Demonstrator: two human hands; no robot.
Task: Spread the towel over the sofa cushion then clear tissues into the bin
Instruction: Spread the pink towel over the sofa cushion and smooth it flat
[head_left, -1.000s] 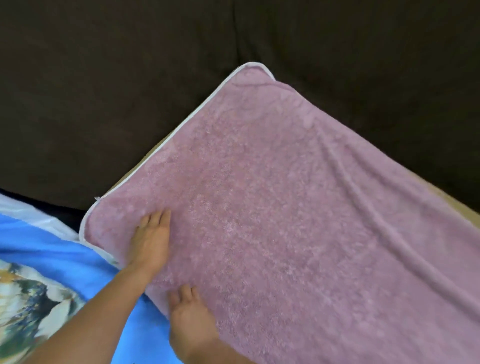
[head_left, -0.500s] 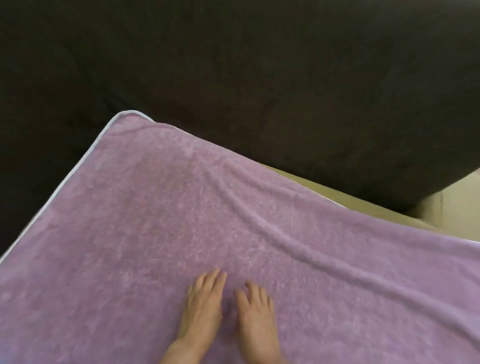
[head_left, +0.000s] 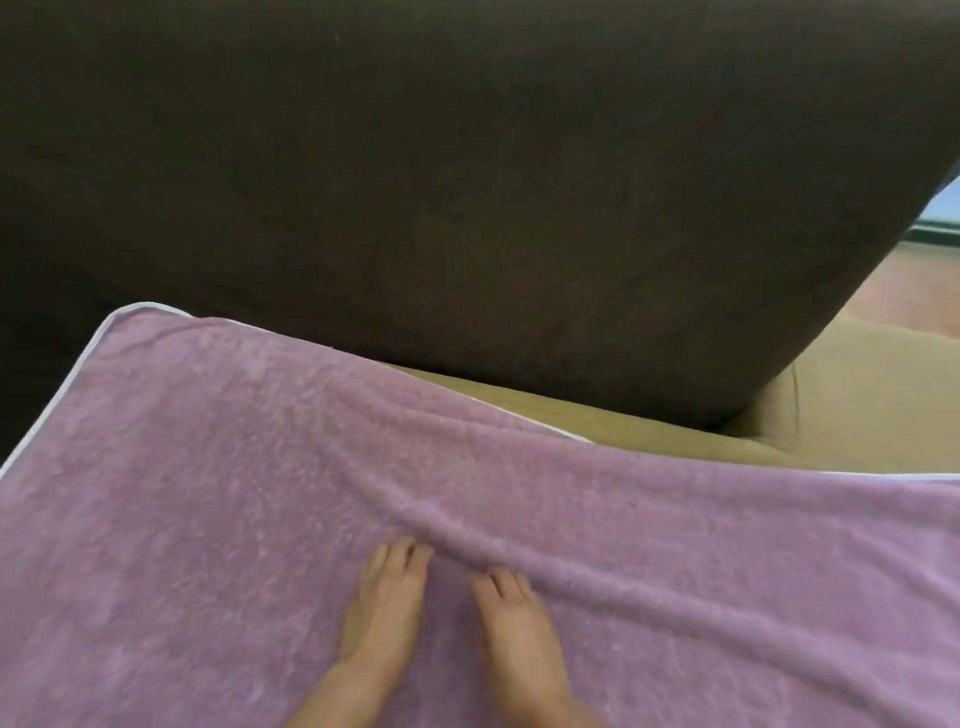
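A mauve towel (head_left: 218, 499) with a white edge lies spread across the tan sofa cushion (head_left: 654, 426), covering most of the lower view. A long raised crease runs diagonally through the towel from the middle toward the lower right. My left hand (head_left: 387, 608) lies flat, palm down, on the towel just left of the crease. My right hand (head_left: 517, 623) lies flat beside it, its fingertips touching the crease. Neither hand holds anything. No tissues or bin are in view.
The dark brown sofa back (head_left: 415, 182) fills the upper view. A tan armrest (head_left: 857, 395) rises at the right, with reddish floor (head_left: 914, 291) beyond it.
The view has swung right, away from the towel's left corner and the blue cloth. Both hands have slid from that corner to the towel's middle, and now sit slightly further apart at the crease.
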